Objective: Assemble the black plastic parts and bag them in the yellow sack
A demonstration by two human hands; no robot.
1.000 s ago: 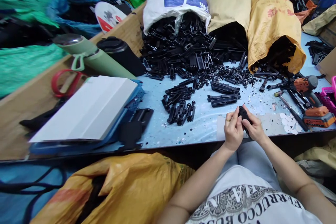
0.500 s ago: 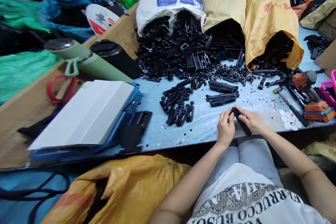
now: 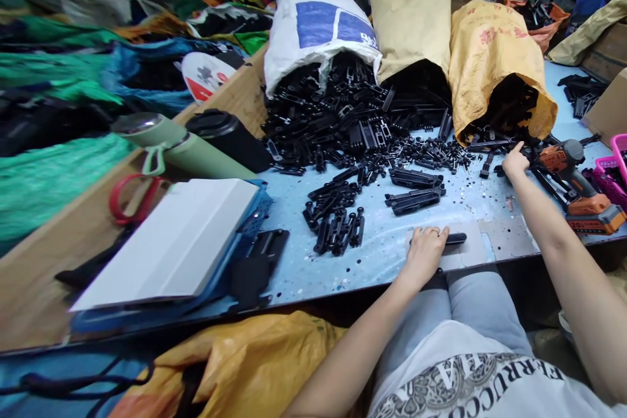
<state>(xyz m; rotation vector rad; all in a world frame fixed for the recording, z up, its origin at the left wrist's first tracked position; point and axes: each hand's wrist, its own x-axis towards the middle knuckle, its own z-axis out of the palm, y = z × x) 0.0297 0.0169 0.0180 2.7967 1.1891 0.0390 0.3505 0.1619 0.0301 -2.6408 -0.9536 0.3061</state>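
Observation:
My left hand (image 3: pixel 425 253) is closed around a narrow black plastic part (image 3: pixel 456 239), pressing it down on a pale sheet (image 3: pixel 470 256) at the table's front edge. One rounded end of the part sticks out past my fingers to the right. My right hand (image 3: pixel 516 161) is stretched forward to the black parts (image 3: pixel 490 145) in front of the yellow sack (image 3: pixel 497 46). Its fingers are partly extended, and nothing shows in them. Two small stacks of long black parts (image 3: pixel 415 199) lie beyond my left hand. Shorter black pieces (image 3: pixel 337 230) are grouped to the left.
A white sack (image 3: pixel 323 19) and a beige sack (image 3: pixel 409 19) spill black parts and small pins. An orange cordless drill (image 3: pixel 590 199) lies right of my right arm, near a pink basket (image 3: pixel 620 153). Left are a white box (image 3: pixel 171 241), red scissors (image 3: pixel 117 202) and a green flask (image 3: pixel 206 153).
My right hand has let go of the black part and moved forward and right to the yellow sack's mouth. My left hand has turned the part sideways on the sheet. The view has tilted up.

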